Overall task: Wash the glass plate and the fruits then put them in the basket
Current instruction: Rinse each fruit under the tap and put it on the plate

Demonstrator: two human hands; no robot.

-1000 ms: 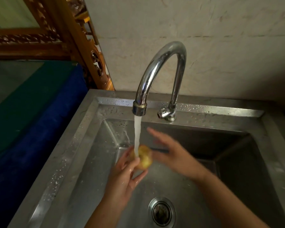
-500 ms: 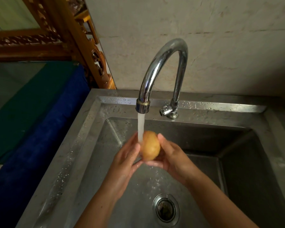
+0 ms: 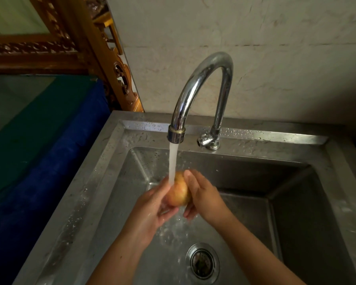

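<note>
Fruit [image 3: 178, 192], round, yellow with a reddish flush, held over the basin of the steel sink [image 3: 115, 161], directly below the faucet [image 3: 201, 87] spout; water stream [image 3: 172, 161] falling from the spout onto the fruit's upper left side; left hand [image 3: 152, 208] cupped under and against the fruit's left side, fingers curled around it; right hand [image 3: 203, 196] pressed against the fruit's right side, fingertips [image 3: 188, 174] reaching over its top; both hands closed on the same fruit, just below the spout; splashes on the basin floor beneath the hands; drain [image 3: 202, 263] lower in the basin, nearer the viewer than the faucet; droplets on the sink rim beside the faucet base; carved wooden frame [image 3: 111, 58] and blue cloth [image 3: 56, 153] left of the faucet; pale wall [image 3: 255, 48] behind the faucet.
</note>
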